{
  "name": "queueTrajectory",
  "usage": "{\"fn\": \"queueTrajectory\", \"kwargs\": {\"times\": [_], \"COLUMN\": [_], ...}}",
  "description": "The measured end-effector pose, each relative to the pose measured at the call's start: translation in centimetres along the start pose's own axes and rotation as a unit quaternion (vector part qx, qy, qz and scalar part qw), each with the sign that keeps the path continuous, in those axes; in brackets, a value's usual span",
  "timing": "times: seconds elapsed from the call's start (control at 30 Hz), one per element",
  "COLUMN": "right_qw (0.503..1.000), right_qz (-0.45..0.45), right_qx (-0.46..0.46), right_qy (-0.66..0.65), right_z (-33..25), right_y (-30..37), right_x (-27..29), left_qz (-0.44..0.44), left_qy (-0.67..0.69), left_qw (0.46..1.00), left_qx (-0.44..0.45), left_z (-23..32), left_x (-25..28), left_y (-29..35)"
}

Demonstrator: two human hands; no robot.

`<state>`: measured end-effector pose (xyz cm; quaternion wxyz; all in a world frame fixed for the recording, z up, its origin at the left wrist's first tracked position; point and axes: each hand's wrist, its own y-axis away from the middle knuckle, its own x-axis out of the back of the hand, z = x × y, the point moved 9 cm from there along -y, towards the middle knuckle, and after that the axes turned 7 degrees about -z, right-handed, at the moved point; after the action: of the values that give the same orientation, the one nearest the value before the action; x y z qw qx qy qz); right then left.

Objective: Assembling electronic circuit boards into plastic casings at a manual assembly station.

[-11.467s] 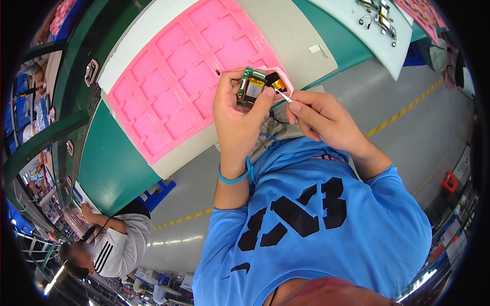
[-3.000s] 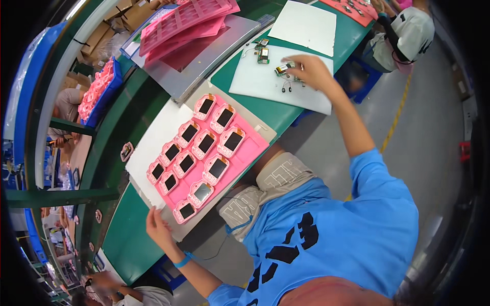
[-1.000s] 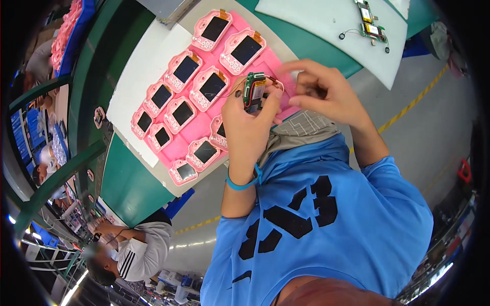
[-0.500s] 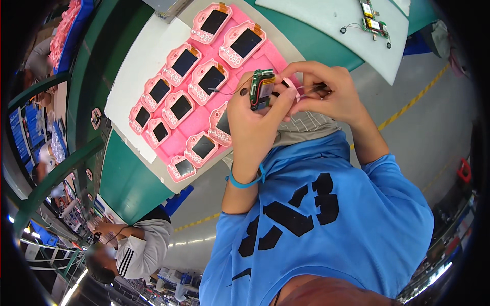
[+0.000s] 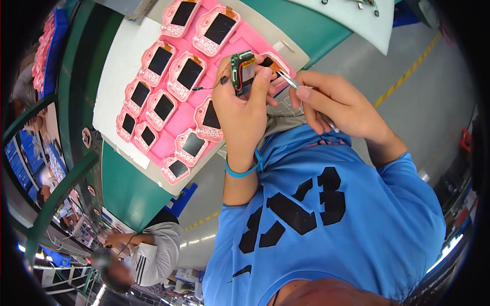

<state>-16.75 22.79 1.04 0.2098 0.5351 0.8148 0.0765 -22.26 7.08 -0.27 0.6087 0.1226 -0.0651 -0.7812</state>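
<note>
In my left hand (image 5: 239, 115), fingers closed, is a green circuit board (image 5: 236, 75) with a flat silver battery (image 5: 248, 71) on it. A thin dark wire with a small round black part (image 5: 224, 80) trails from the board to its left. My right hand (image 5: 339, 104) is closed round metal tweezers (image 5: 289, 79), their tips at the orange ribbon cable of a pink shell (image 5: 287, 67). That shell lies just right of the board, partly hidden by my left fingers. Whether the tips grip the ribbon, I cannot tell.
Several pink handheld-console shells with dark screens (image 5: 187, 74) lie in rows on a pink foam sheet (image 5: 168, 133) to the left. A white board (image 5: 357, 25) holds more circuit boards at the far right. Another person (image 5: 158, 250) sits at lower left beside the green bench (image 5: 130, 191).
My right hand has drawn back to the right and turned, so the tweezers now show plainly. The pink shell beside the circuit board has come into clearer view. The whole view has shifted slightly.
</note>
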Motion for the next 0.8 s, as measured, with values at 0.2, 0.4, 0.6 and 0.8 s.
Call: {"fn": "queueTrajectory", "kwargs": {"times": [0.2,0.4,0.6,0.8], "right_qw": [0.999,1.000,1.000,0.998], "right_qz": [0.006,0.023,0.024,0.019], "right_qx": [-0.039,-0.014,-0.005,0.017], "right_qy": [0.017,-0.009,-0.010,-0.060], "right_z": [1.4,2.2,3.0,3.7], "right_y": [0.0,-0.4,-0.6,-0.6], "right_x": [-1.0,-1.0,-0.8,-0.9], "left_qz": [-0.010,-0.010,-0.016,-0.023], "left_qy": [-0.008,-0.019,-0.029,-0.026], "left_qw": [1.000,1.000,0.999,0.999], "left_qx": [-0.021,-0.016,-0.008,0.004], "left_z": [0.1,-0.1,0.0,0.7], "left_x": [-0.3,-0.3,-0.2,0.1], "left_y": [-0.1,0.0,0.0,0.7]}}
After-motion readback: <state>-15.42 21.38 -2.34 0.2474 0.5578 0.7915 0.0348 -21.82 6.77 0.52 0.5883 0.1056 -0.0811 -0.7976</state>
